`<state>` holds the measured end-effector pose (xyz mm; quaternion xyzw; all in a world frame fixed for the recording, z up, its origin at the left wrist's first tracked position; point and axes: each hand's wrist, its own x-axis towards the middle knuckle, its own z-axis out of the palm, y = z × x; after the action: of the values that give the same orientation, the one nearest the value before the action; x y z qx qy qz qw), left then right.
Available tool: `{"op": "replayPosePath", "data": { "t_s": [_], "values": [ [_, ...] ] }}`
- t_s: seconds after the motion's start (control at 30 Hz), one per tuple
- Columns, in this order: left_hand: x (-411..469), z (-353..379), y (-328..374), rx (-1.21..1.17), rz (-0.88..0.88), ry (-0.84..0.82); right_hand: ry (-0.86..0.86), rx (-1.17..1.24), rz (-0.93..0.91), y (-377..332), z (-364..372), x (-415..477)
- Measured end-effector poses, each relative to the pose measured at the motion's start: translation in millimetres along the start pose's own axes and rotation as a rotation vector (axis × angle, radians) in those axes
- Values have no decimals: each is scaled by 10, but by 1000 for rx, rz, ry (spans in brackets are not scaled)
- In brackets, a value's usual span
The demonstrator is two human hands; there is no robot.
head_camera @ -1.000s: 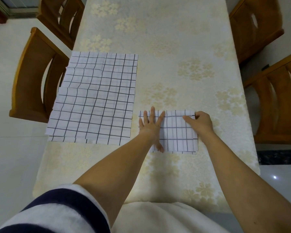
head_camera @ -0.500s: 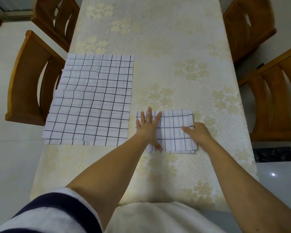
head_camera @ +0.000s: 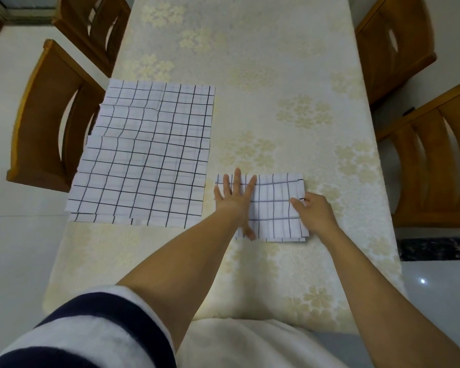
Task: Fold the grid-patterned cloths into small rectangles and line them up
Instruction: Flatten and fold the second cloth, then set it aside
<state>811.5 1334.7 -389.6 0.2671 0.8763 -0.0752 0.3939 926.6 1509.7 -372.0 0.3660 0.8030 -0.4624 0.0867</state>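
Note:
A small folded grid-patterned cloth (head_camera: 274,205) lies on the table near its front edge, right of centre. My left hand (head_camera: 235,196) presses flat on its left part with the fingers spread. My right hand (head_camera: 312,212) rests at the cloth's right edge, fingers curled and pinching the layered edge. To the left, a stack of unfolded grid-patterned cloths (head_camera: 146,155) lies flat, its lower layers showing at the near edge.
The table (head_camera: 276,88) wears a cream tablecloth with pale flower prints. Wooden chairs stand at the left (head_camera: 45,118), far left (head_camera: 91,27) and along the right side (head_camera: 436,160), (head_camera: 393,41). Floor shows on both sides.
My right hand slid from the folded cloth's far right corner down along its right edge toward me. My left hand stayed pressed on the cloth. The view shifted slightly.

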Motion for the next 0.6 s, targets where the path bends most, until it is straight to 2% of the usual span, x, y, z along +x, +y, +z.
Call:
{"op": "replayPosePath", "data": {
  "t_s": [0.23, 0.37, 0.5, 0.6],
  "values": [
    [-4, -16, 76, 22, -28, -2, 4, -137, -172, -439, 102, -192],
    [-95, -3, -34, -30, 54, 128, -18, -195, -217, -642, 176, -239],
    [-295, 11, -331, -262, 190, 228, 5, -255, -245, -785, 293, -245],
    [-459, 76, -542, -584, 199, 286, 22, -344, -283, -934, 482, -268]
  ]
}}
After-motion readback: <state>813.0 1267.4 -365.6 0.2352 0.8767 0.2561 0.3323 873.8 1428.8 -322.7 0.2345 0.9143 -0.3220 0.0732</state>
